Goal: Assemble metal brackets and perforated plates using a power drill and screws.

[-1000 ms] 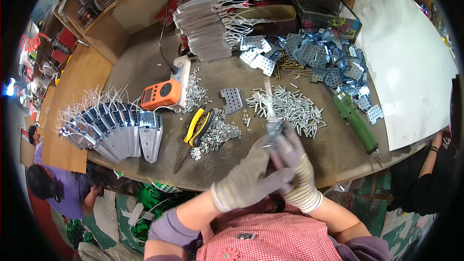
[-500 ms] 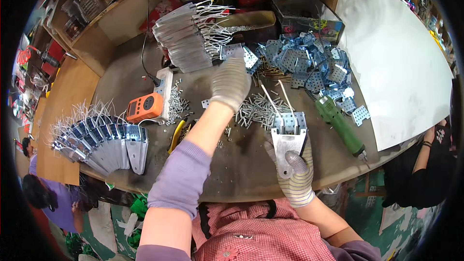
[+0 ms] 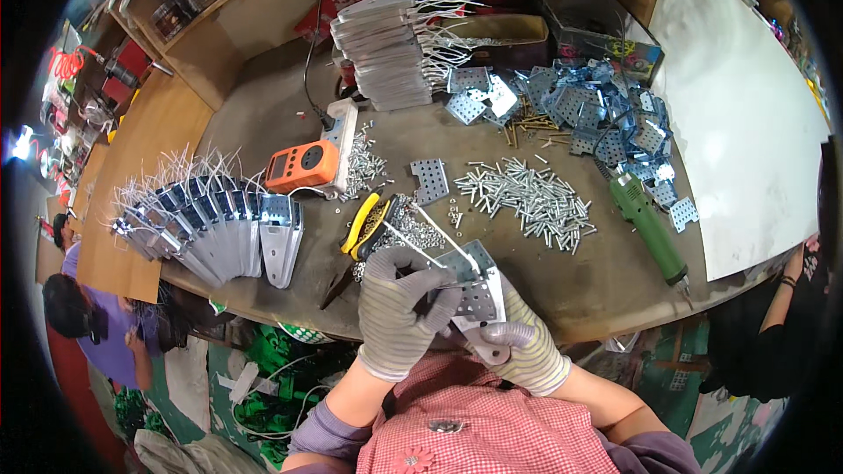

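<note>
As we look down in the head view, our left hand (image 3: 404,305) has come back from beside the plate pile (image 3: 575,105) to the silver bracket (image 3: 479,342), which our right hand (image 3: 529,353) grips with the thumb on top. A perforated plate (image 3: 479,303) now lies over the bracket, our curled left fingers at its edge; whether they pinch it, we cannot tell. We judge that fetching has given way to positioning. White wires (image 3: 413,244) jut out past our left hand, near the nuts (image 3: 421,235) and yellow-handled pliers (image 3: 364,226). Screws (image 3: 531,202) lie beyond both hands; the green screwdriver (image 3: 650,228) rests well to our right hand's right.
</note>
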Demonstrator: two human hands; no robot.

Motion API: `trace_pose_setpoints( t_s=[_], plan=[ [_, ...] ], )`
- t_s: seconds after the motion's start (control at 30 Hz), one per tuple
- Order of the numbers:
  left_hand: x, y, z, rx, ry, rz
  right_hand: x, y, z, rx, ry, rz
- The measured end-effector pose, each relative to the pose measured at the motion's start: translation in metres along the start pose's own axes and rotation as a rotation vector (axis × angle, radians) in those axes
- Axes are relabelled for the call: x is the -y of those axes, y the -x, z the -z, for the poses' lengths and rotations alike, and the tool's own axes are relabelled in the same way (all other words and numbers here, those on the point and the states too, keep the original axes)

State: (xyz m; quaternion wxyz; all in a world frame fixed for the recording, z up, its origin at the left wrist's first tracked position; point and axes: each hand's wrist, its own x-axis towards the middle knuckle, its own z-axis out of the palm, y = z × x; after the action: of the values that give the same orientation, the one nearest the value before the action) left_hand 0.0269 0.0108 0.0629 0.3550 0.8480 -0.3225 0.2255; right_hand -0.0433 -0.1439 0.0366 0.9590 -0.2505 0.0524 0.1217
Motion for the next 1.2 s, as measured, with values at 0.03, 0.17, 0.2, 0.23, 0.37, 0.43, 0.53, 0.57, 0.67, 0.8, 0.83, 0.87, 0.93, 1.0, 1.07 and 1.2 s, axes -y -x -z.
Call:
trace_pose_setpoints(
  t_s=[0.03, 0.17, 0.2, 0.23, 0.37, 0.43, 0.53, 0.57, 0.67, 0.8, 0.83, 0.87, 0.93, 1.0, 1.07, 1.2],
  plan=[
    [-0.002, 0.002, 0.004, 0.001, 0.083, 0.117, -0.002, 0.0, -0.001, 0.02, 0.007, -0.014],
    [-0.005, -0.001, 0.018, 0.005, 0.085, 0.3, -0.002, -0.002, -0.013, 0.104, 0.003, -0.056],
    [0.003, 0.0, 0.017, 0.0, 0.035, 0.226, 0.0, -0.001, -0.014, 0.125, 0.032, -0.088],
    [0.003, -0.002, 0.018, -0.001, 0.039, 0.222, -0.001, -0.001, -0.013, 0.123, 0.035, -0.083],
    [0.008, -0.007, 0.025, 0.123, -0.022, 0.168, -0.003, 0.002, -0.01, 0.132, 0.067, -0.078],
    [0.011, -0.008, 0.028, 0.152, -0.015, 0.168, -0.002, 0.004, -0.01, 0.128, 0.079, -0.087],
    [0.008, -0.01, 0.029, 0.149, -0.009, 0.114, -0.002, 0.004, -0.011, 0.126, 0.083, -0.087],
    [0.005, -0.009, 0.03, 0.162, -0.007, 0.112, 0.0, 0.003, -0.014, 0.124, 0.107, -0.076],
    [0.007, -0.007, 0.025, 0.099, -0.021, 0.114, -0.001, 0.002, -0.017, 0.129, 0.122, -0.06],
    [0.009, -0.006, 0.027, 0.057, -0.02, 0.094, 0.0, 0.003, -0.017, 0.128, 0.124, -0.064],
    [0.01, -0.005, 0.027, 0.055, -0.02, 0.095, 0.001, 0.003, -0.018, 0.129, 0.125, -0.066],
    [0.01, -0.003, 0.028, 0.03, 0.018, 0.126, 0.001, 0.003, -0.018, 0.123, 0.131, -0.075],
    [0.01, -0.003, 0.029, 0.004, 0.058, 0.157, 0.001, 0.003, -0.018, 0.115, 0.139, -0.084],
    [0.009, -0.006, 0.032, 0.087, -0.024, 0.089, -0.001, 0.002, -0.017, 0.109, 0.14, -0.087],
    [0.011, -0.006, 0.03, 0.074, -0.024, 0.07, -0.003, 0.001, -0.016, 0.116, 0.162, -0.076],
    [0.015, -0.005, 0.031, 0.057, -0.03, 0.028, -0.001, 0.002, -0.026, 0.115, 0.149, -0.081]
  ],
)
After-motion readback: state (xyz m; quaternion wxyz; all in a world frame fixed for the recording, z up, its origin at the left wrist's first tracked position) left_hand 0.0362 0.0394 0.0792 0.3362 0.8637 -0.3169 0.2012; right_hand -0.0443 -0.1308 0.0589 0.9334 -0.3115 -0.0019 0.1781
